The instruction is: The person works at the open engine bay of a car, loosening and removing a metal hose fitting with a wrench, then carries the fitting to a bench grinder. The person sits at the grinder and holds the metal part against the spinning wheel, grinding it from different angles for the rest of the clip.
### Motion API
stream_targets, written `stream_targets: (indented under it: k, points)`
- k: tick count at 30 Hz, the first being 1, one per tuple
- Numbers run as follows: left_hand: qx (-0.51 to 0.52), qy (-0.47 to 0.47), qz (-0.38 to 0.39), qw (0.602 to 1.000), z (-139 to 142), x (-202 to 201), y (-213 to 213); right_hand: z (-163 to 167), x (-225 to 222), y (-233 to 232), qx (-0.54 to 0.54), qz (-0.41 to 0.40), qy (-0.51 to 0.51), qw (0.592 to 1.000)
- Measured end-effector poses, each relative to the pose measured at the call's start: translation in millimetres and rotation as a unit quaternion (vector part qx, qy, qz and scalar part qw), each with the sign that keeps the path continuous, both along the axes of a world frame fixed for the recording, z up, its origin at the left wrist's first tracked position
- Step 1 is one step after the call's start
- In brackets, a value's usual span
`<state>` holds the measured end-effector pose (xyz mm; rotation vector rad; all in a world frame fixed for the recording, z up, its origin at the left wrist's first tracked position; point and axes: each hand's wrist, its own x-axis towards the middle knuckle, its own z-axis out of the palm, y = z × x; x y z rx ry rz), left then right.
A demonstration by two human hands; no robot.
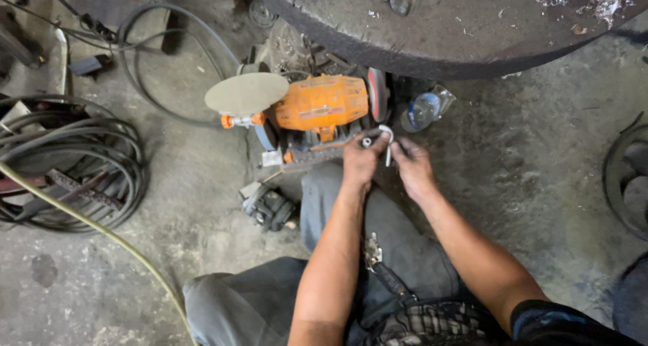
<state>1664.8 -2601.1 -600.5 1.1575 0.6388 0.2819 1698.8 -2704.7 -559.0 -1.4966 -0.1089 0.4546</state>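
Gritty concrete floor, and you crouch at an orange bench grinder.

You hold a small bent metal piece between both hands, right in front of the grinder's wheel. Your left hand is pinched shut on one end of it; your right hand is closed on the other. Just beside the wheel lies a clear plastic bottle. Coiled black hoses sit well apart at your left, and a dark round tabletop overhangs above.

The left hand covers most of a small bent metal piece; its shape stays unclear. The round table and cable coil run off frame.
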Motion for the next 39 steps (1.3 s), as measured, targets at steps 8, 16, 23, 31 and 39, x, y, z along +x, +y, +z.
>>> stream_targets:
  k: [8,16,23,31,39]
  points:
    - [-0.033,0.001,0.004,0.999,-7.0,3.7,3.7,9.2,6.1,0.1,-0.068,0.047,-0.072,0.994]
    - [-0.059,-0.001,0.013,0.998,-11.5,4.3,6.4,2.9,4.2,5.9,-0.015,0.038,-0.044,0.998]
    - [-0.106,-0.001,0.014,0.994,-5.2,3.8,7.7,-1.1,9.7,5.1,0.093,0.036,0.112,0.989]
    - [-0.117,0.005,0.008,0.993,-3.8,6.0,7.6,-4.1,14.4,-0.6,0.161,0.055,0.188,0.967]
    - [-0.133,0.008,0.010,0.991,-1.6,5.2,9.6,-6.3,16.5,2.2,0.172,0.054,0.205,0.962]
